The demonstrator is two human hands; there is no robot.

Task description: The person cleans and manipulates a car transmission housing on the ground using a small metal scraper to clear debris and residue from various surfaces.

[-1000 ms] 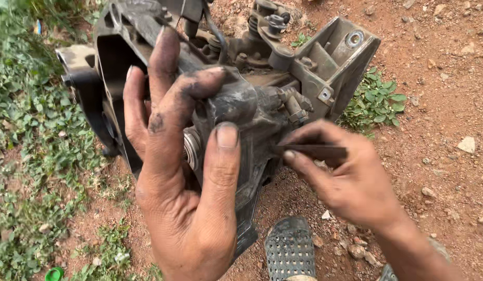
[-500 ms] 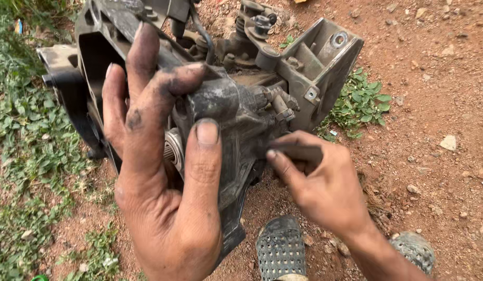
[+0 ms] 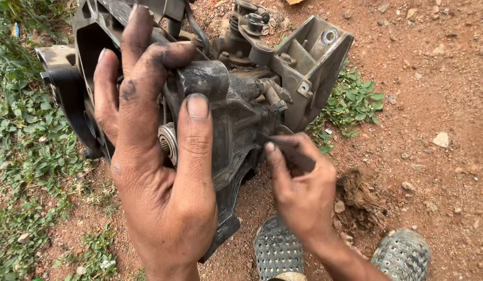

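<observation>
Gripping: your left hand [image 3: 158, 171] clamps the grimy engine housing [image 3: 226, 99], upright on red dirt [image 3: 434, 78].
Right hand [image 3: 298, 187]: pinches a dark tool [image 3: 285, 148] against it.
Risk: greasy fingers, tool could slip.

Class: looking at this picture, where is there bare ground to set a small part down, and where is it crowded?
Free: red dirt right of the metal housing, beyond the weeds. Crowded: around the left hand, right hand and sandals.
</observation>
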